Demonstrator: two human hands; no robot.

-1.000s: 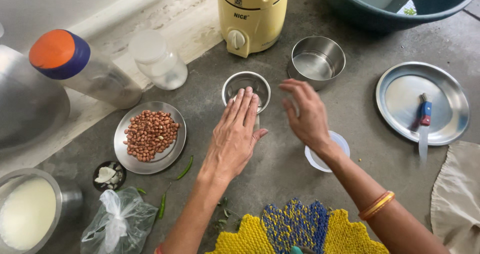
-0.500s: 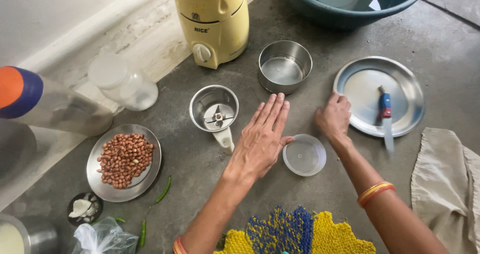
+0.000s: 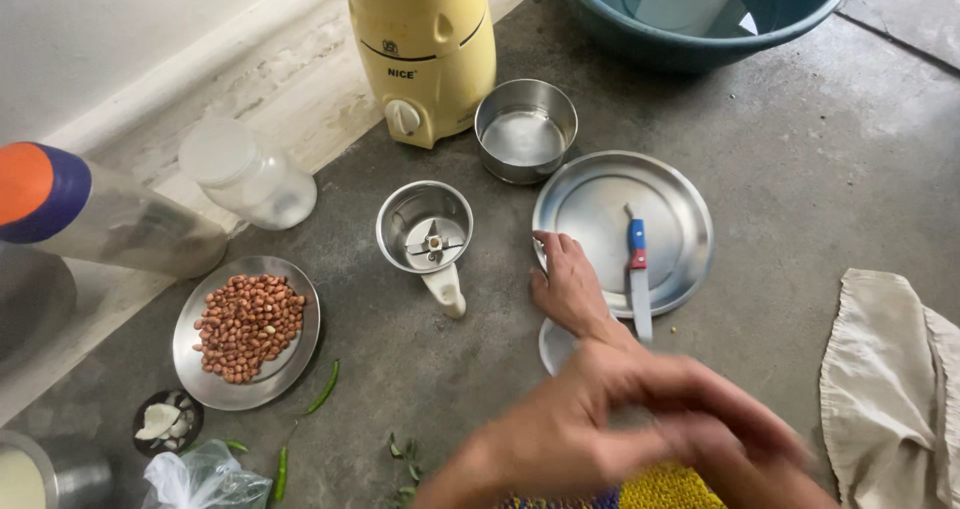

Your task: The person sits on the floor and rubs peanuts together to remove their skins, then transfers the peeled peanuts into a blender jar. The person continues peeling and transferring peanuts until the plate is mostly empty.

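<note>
My right hand [image 3: 566, 284] grips the near left rim of a round steel plate [image 3: 590, 201], on which lies a knife with a blue and red handle [image 3: 638, 274]. My left hand [image 3: 640, 419] sweeps across the foreground in heavy blur, over my right wrist; its fingers cannot be made out. A clear plastic lid [image 3: 553, 347] lies partly hidden under my arms. A steel mixer jar with its blade showing [image 3: 425, 231] stands just left of my right hand.
On the concrete floor: a yellow mixer base [image 3: 420, 44], a small steel bowl [image 3: 525, 129], a teal tub [image 3: 700, 14], a plate of peanuts [image 3: 300, 304], green chillies [image 3: 325, 387], a plastic jar [image 3: 245, 174], an orange-capped bottle [image 3: 95, 219], a cloth [image 3: 890, 369].
My right hand took the steel plate's rim and dragged it with the knife leftward, close to the mixer jar. My left hand swept from beside the lid down and right into the foreground.
</note>
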